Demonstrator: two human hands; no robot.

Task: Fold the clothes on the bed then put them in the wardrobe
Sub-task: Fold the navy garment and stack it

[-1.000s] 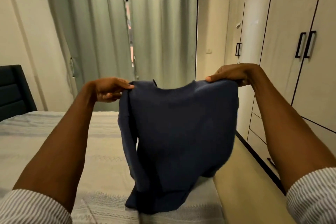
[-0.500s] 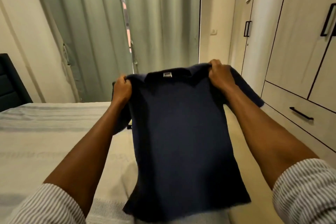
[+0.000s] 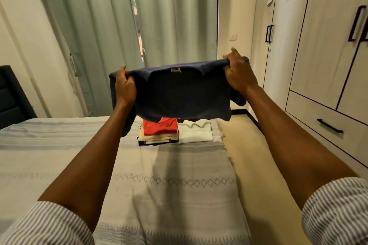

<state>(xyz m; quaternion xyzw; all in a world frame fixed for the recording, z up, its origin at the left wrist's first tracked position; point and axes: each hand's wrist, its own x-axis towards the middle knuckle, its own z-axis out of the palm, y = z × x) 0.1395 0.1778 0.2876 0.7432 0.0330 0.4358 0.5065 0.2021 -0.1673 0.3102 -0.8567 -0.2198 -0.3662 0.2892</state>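
Observation:
I hold a navy blue shirt [image 3: 183,93] in the air above the bed [image 3: 171,181], its neck label facing me. My left hand [image 3: 125,87] grips its left shoulder and my right hand [image 3: 238,75] grips its right shoulder. The shirt's lower part swings away from me, off the bedcover. Beyond it on the bed lie folded clothes: a red garment [image 3: 160,128] on top of a cream stack [image 3: 157,138], and a white collared shirt [image 3: 196,133] beside it on the right.
The wardrobe [image 3: 322,49] with black handles and a drawer [image 3: 326,123] lines the right wall, its doors closed. A strip of floor [image 3: 256,165] runs between bed and wardrobe. Grey curtains [image 3: 123,32] hang behind the bed; a dark headboard [image 3: 12,97] stands at the left.
My hands have spread the shirt wider and pushed it forward. Its hem has lifted off the bed and swung away, uncovering the folded clothes behind it.

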